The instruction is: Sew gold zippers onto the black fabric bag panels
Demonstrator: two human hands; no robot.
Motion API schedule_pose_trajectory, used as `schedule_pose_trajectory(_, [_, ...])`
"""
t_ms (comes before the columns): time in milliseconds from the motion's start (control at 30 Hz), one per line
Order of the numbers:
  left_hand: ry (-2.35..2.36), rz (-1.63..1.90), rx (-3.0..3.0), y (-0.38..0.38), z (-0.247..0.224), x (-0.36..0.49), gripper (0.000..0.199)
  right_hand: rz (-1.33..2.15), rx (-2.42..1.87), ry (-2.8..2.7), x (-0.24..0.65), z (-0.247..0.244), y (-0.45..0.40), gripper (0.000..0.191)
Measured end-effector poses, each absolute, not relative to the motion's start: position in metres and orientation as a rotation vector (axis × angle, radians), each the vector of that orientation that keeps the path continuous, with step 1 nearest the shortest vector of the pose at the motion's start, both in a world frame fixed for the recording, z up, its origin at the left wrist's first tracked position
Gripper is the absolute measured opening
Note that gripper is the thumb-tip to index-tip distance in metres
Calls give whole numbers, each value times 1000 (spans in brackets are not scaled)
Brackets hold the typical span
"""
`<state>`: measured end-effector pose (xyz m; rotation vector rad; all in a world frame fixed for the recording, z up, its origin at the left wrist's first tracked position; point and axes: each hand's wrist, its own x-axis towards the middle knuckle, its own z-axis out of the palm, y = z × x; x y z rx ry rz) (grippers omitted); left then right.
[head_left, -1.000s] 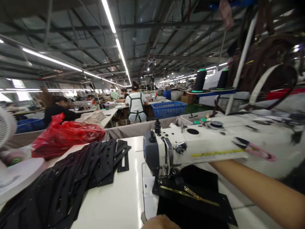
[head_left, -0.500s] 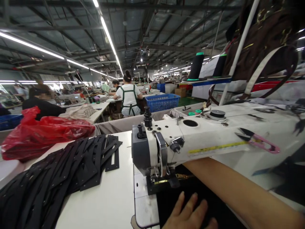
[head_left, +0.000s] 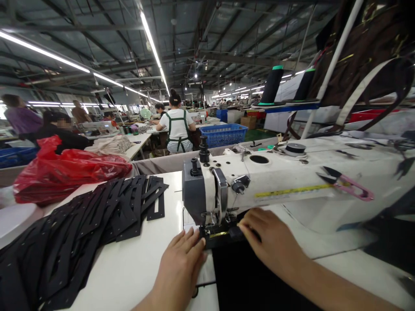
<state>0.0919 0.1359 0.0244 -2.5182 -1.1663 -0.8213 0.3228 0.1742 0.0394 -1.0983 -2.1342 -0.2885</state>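
Two hands now flank the gold zipper (head_left: 219,234): left hand (head_left: 182,262), shifted leftward, palm down, fingers nearly together; right hand (head_left: 270,235), arched, pinching something unclear.

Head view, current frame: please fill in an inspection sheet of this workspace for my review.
Surface: white tabletop, glossy.
Things: black fabric and gold zipper at the sewing machine.
Clutter: overlapping black cut pieces; red plastic bag behind; pink-handled snips on the machine.
Hands: left hand open, fingertips by the fabric's left edge; right hand curled near the needle area, grip unclear.
Cables: nothing seen on the tabletop.
Surroundings: blue basket, seated worker, thread cones.
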Motion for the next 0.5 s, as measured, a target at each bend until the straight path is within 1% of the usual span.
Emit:
schedule_pose_trajectory(100, [-1126,-772,-2564,142,18,96,24,-189,-909,-2270,303,32,151,20])
schedule_pose_trajectory(200, [-1118,-796,-2568,144,13,98,25,-84,-895,-2306,289,26,147,30])
schedule_pose_trajectory(300, [-1076,-834,-2569,145,10,97,24,10,-877,-2342,285,22,153,35])
schedule_pose_trajectory(367, [-1065,-890,-2539,146,6,97,23,-2,-850,-2325,286,18,156,36])
schedule_pose_trajectory(500, [-1072,-993,-2424,147,-8,101,23,-180,-774,-2298,289,7,157,36])
